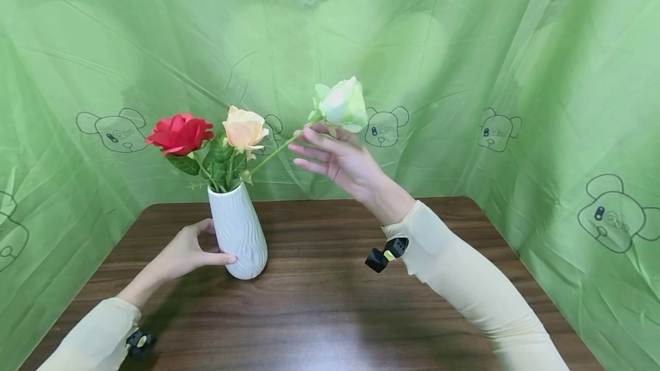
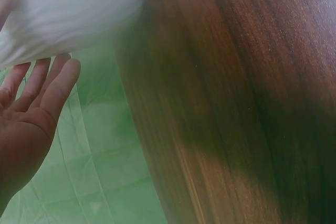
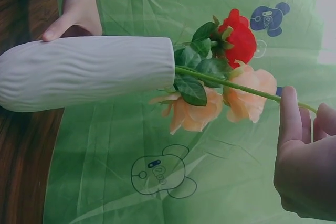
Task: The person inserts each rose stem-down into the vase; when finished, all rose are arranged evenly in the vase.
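A white ribbed vase (image 1: 237, 233) stands on the table, leaning slightly to the left at its top. My left hand (image 1: 180, 251) holds its lower left side, thumb in front and fingers behind. Between thumb and fingers, my right hand (image 1: 342, 159) pinches the green stem (image 3: 241, 87) of a pale green-white rose (image 1: 342, 105), just below the bloom. That stem slants down into the vase mouth. Also in the vase are a red rose (image 1: 180, 133) and a peach rose (image 1: 244, 127). The right wrist view shows another peach bloom (image 3: 195, 111) low beside them.
The dark wooden table (image 1: 319, 314) has its back edge close to a green cloth (image 1: 438, 73) printed with bear heads. The cloth also hangs along both sides. Small black devices (image 1: 387, 255) are strapped at both wrists over cream sleeves (image 1: 464, 279).
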### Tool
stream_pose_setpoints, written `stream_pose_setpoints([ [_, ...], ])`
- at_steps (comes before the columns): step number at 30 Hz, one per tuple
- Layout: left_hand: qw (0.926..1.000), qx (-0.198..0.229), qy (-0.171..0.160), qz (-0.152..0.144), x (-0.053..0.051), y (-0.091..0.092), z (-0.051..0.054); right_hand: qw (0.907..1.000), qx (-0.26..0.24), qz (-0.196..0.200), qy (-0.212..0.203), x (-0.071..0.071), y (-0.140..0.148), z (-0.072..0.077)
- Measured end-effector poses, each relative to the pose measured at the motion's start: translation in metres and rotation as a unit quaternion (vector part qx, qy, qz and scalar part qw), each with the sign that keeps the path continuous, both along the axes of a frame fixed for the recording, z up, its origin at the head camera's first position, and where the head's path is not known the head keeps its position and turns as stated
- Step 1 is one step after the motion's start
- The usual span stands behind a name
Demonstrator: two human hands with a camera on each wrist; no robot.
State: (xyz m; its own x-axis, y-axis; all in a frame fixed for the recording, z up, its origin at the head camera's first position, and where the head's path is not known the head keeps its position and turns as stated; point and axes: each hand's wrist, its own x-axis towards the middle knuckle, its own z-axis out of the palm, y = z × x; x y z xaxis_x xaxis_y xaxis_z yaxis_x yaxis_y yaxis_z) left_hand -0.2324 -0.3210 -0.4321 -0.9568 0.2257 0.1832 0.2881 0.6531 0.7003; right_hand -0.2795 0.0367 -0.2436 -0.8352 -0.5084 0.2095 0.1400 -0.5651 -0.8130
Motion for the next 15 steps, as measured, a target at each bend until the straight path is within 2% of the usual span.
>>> stream_pose_setpoints([
  [10, 1.0000, -0.005, 0.002, 0.000, 0.000, 0.000, -0.001, 0.9996, 0.023, 0.001, 0.015, 0.001, -0.019, -0.005],
  [15, 0.9999, 0.010, -0.005, -0.005, -0.001, -0.002, -0.002, 0.9995, 0.026, 0.007, 0.014, 0.001, -0.033, -0.008],
])
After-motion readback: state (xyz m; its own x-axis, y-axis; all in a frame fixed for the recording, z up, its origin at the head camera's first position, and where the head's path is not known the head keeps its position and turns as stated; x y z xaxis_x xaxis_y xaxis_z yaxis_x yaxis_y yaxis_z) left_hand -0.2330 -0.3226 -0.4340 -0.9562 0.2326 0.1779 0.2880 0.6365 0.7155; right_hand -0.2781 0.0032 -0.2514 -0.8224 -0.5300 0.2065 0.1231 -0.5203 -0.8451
